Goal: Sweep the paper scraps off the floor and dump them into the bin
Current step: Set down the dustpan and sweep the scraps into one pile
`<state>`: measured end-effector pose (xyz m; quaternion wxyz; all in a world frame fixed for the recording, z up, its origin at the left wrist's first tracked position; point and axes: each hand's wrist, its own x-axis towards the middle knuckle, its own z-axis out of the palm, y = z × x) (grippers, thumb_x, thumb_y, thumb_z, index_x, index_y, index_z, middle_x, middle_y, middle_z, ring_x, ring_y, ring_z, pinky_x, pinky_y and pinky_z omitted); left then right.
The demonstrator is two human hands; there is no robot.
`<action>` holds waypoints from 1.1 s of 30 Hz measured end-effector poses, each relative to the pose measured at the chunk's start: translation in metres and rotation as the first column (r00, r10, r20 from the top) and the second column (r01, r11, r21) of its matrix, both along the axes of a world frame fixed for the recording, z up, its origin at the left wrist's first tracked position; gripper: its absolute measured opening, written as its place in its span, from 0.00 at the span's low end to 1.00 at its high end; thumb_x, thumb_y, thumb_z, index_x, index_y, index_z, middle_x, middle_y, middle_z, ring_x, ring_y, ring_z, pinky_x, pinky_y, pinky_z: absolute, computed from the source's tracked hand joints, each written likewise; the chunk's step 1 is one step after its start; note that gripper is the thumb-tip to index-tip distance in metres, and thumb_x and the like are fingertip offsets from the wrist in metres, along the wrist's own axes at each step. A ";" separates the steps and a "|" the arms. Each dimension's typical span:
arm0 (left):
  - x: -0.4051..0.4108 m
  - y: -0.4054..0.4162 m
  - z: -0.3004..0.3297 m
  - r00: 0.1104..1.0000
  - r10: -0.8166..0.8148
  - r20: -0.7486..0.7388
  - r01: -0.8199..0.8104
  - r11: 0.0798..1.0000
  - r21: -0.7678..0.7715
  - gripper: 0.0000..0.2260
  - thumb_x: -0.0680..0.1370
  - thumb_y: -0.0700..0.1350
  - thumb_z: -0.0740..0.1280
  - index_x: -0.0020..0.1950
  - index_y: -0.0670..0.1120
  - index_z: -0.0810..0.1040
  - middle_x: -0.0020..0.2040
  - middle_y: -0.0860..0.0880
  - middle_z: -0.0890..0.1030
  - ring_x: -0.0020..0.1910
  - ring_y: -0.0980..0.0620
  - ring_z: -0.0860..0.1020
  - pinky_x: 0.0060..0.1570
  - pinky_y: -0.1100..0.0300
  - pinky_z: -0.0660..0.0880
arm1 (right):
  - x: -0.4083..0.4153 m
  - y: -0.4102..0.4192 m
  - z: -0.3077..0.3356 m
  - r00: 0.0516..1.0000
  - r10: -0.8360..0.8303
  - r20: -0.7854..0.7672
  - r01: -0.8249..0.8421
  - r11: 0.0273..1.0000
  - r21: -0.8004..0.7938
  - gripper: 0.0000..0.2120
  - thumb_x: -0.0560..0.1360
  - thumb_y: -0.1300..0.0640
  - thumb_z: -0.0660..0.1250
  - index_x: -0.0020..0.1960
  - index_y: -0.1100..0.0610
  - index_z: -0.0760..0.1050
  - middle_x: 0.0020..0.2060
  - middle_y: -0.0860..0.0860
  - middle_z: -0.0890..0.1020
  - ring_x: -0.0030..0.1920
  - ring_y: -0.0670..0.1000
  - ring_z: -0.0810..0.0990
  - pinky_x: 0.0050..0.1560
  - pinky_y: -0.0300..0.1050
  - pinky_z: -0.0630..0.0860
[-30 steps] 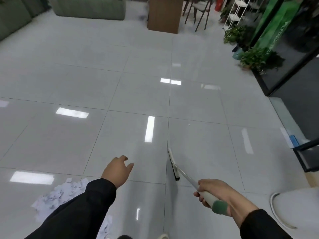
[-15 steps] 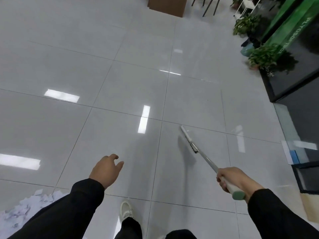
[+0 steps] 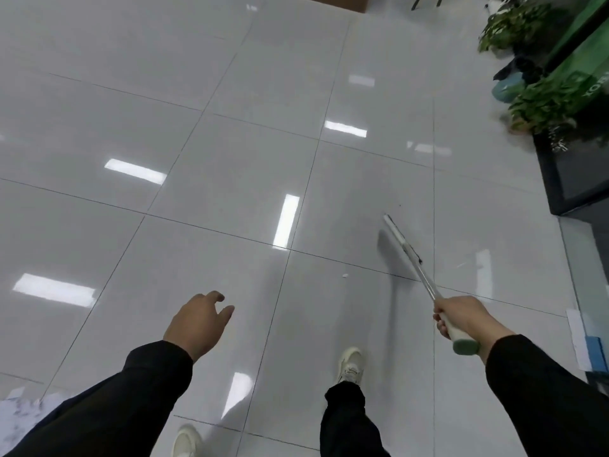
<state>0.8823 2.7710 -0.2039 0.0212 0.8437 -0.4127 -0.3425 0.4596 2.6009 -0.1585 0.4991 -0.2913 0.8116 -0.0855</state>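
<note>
My right hand grips the white, green-capped handle of a slim broom, whose narrow head hangs over the tiles ahead and to the right. My left hand hovers over the floor with fingers spread and nothing in it. A pile of white paper scraps shows at the bottom left edge, partly hidden by my left sleeve. One tiny white scrap lies on the tile between my hands. No bin is in view.
Glossy pale grey floor tiles spread ahead. Potted plants and a dark glass partition line the right side. A brown cabinet base stands far ahead. My white shoes step forward.
I have walked forward and the view tilted down. The broom swung to the right. The scrap pile slid to the bottom left corner, and the white rimmed object at lower right left the view.
</note>
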 end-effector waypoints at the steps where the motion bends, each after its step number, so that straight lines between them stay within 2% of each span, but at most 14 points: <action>1: -0.002 -0.003 0.008 1.000 0.009 -0.011 -0.009 1.000 0.002 0.20 0.83 0.57 0.62 0.71 0.49 0.74 0.63 0.46 0.78 0.58 0.47 0.79 0.57 0.53 0.76 | -0.001 -0.010 -0.004 1.000 -0.002 0.002 0.002 1.000 -0.023 0.03 0.77 0.68 0.62 0.46 0.67 0.74 0.34 0.60 0.76 0.25 0.52 0.71 0.21 0.37 0.72; 6: -0.111 -0.135 -0.053 0.999 0.018 -0.029 -0.017 0.999 0.038 0.19 0.83 0.57 0.62 0.71 0.50 0.74 0.64 0.47 0.78 0.59 0.48 0.79 0.55 0.55 0.74 | -0.075 -0.183 -0.057 0.993 0.108 -0.050 -0.109 0.994 -0.026 0.03 0.78 0.67 0.61 0.46 0.66 0.73 0.35 0.60 0.76 0.26 0.53 0.72 0.23 0.39 0.73; 7: -0.113 -0.135 -0.044 1.000 -0.005 -0.029 0.006 0.999 0.039 0.19 0.83 0.57 0.62 0.71 0.50 0.75 0.64 0.48 0.78 0.59 0.48 0.79 0.54 0.56 0.74 | -0.071 -0.193 -0.060 0.989 0.139 -0.056 -0.140 0.990 -0.030 0.03 0.77 0.67 0.61 0.46 0.66 0.73 0.35 0.61 0.76 0.26 0.54 0.72 0.24 0.41 0.73; 9: -0.148 -0.179 -0.073 0.999 -0.012 -0.036 0.014 0.999 0.041 0.19 0.83 0.57 0.62 0.71 0.51 0.75 0.64 0.48 0.78 0.58 0.49 0.79 0.53 0.56 0.74 | -0.095 -0.260 -0.090 0.973 0.199 -0.119 -0.201 0.980 -0.005 0.04 0.76 0.67 0.60 0.46 0.66 0.73 0.35 0.62 0.76 0.26 0.55 0.72 0.30 0.46 0.72; 13: -0.170 -0.192 -0.083 0.999 -0.003 -0.048 0.007 0.996 0.085 0.19 0.83 0.58 0.62 0.71 0.52 0.74 0.62 0.51 0.77 0.55 0.51 0.78 0.51 0.58 0.72 | -0.102 -0.312 -0.122 0.935 0.327 -0.140 -0.317 0.944 0.087 0.05 0.76 0.66 0.60 0.50 0.67 0.72 0.32 0.61 0.76 0.28 0.56 0.74 0.37 0.51 0.74; 15: -0.175 -0.191 -0.093 0.999 0.025 -0.041 -0.020 0.992 0.127 0.19 0.82 0.58 0.62 0.70 0.53 0.75 0.62 0.51 0.77 0.56 0.51 0.78 0.53 0.57 0.74 | -0.098 -0.313 -0.136 0.932 0.342 -0.119 -0.325 0.935 0.145 0.05 0.77 0.67 0.61 0.52 0.67 0.71 0.34 0.62 0.77 0.27 0.56 0.75 0.33 0.48 0.77; 18: -0.172 -0.176 -0.086 0.998 0.049 -0.026 -0.044 0.983 0.176 0.18 0.82 0.58 0.63 0.69 0.53 0.76 0.60 0.51 0.78 0.54 0.51 0.78 0.54 0.55 0.75 | -0.078 -0.265 -0.137 0.918 0.384 -0.097 -0.358 0.910 0.210 0.05 0.80 0.66 0.61 0.54 0.66 0.71 0.37 0.61 0.76 0.28 0.55 0.76 0.24 0.43 0.74; 20: -0.166 -0.166 -0.075 0.998 0.068 -0.013 -0.064 0.982 0.179 0.18 0.82 0.58 0.63 0.69 0.52 0.76 0.60 0.50 0.78 0.53 0.51 0.78 0.54 0.55 0.75 | -0.069 -0.214 -0.136 0.918 0.393 -0.053 -0.369 0.896 0.248 0.09 0.80 0.64 0.61 0.58 0.66 0.71 0.39 0.60 0.76 0.28 0.55 0.76 0.26 0.44 0.75; 23: -0.157 -0.156 -0.059 0.994 0.106 -0.003 -0.105 0.984 0.146 0.18 0.82 0.57 0.63 0.69 0.51 0.76 0.60 0.49 0.79 0.55 0.49 0.79 0.54 0.54 0.75 | -0.061 -0.138 -0.125 0.943 0.331 0.029 -0.323 0.892 0.315 0.11 0.81 0.61 0.59 0.63 0.61 0.68 0.46 0.60 0.75 0.29 0.54 0.75 0.29 0.44 0.77; 26: -0.149 -0.143 -0.039 0.993 0.117 0.005 -0.116 0.986 0.117 0.18 0.82 0.57 0.63 0.69 0.51 0.76 0.61 0.49 0.78 0.56 0.50 0.79 0.55 0.54 0.74 | -0.045 -0.072 -0.117 0.924 0.374 0.076 -0.377 0.861 0.342 0.12 0.81 0.59 0.58 0.64 0.58 0.67 0.49 0.58 0.73 0.25 0.52 0.74 0.27 0.43 0.76; 28: -0.146 -0.137 -0.037 0.994 0.109 0.010 -0.109 0.990 0.088 0.18 0.82 0.58 0.63 0.69 0.52 0.76 0.61 0.50 0.78 0.56 0.50 0.79 0.55 0.54 0.75 | -0.038 -0.040 -0.120 0.899 0.429 0.085 -0.432 0.839 0.330 0.12 0.80 0.54 0.60 0.61 0.58 0.69 0.46 0.57 0.75 0.29 0.53 0.76 0.33 0.46 0.78; 30: -0.132 -0.100 -0.017 0.990 0.143 0.001 -0.143 0.988 0.056 0.18 0.82 0.58 0.63 0.69 0.51 0.76 0.60 0.50 0.78 0.55 0.50 0.79 0.54 0.55 0.75 | -0.013 0.006 -0.113 0.841 0.533 0.096 -0.538 0.799 0.269 0.14 0.78 0.49 0.63 0.60 0.56 0.71 0.48 0.53 0.78 0.40 0.52 0.78 0.43 0.45 0.78; 31: -0.133 -0.101 -0.022 0.990 0.139 0.000 -0.139 0.990 0.038 0.18 0.82 0.58 0.63 0.69 0.51 0.76 0.61 0.49 0.78 0.55 0.50 0.79 0.54 0.55 0.75 | -0.012 0.014 -0.118 0.802 0.588 0.106 -0.591 0.757 0.279 0.15 0.78 0.50 0.64 0.61 0.57 0.72 0.49 0.51 0.78 0.43 0.51 0.78 0.45 0.40 0.76; 33: -0.113 -0.045 -0.005 0.986 0.169 -0.007 -0.168 0.985 0.023 0.18 0.82 0.57 0.63 0.69 0.51 0.76 0.62 0.49 0.78 0.56 0.50 0.79 0.55 0.55 0.75 | 0.021 0.066 -0.115 0.761 0.638 0.115 -0.644 0.724 0.247 0.22 0.77 0.51 0.63 0.68 0.60 0.72 0.50 0.49 0.76 0.44 0.47 0.78 0.41 0.33 0.73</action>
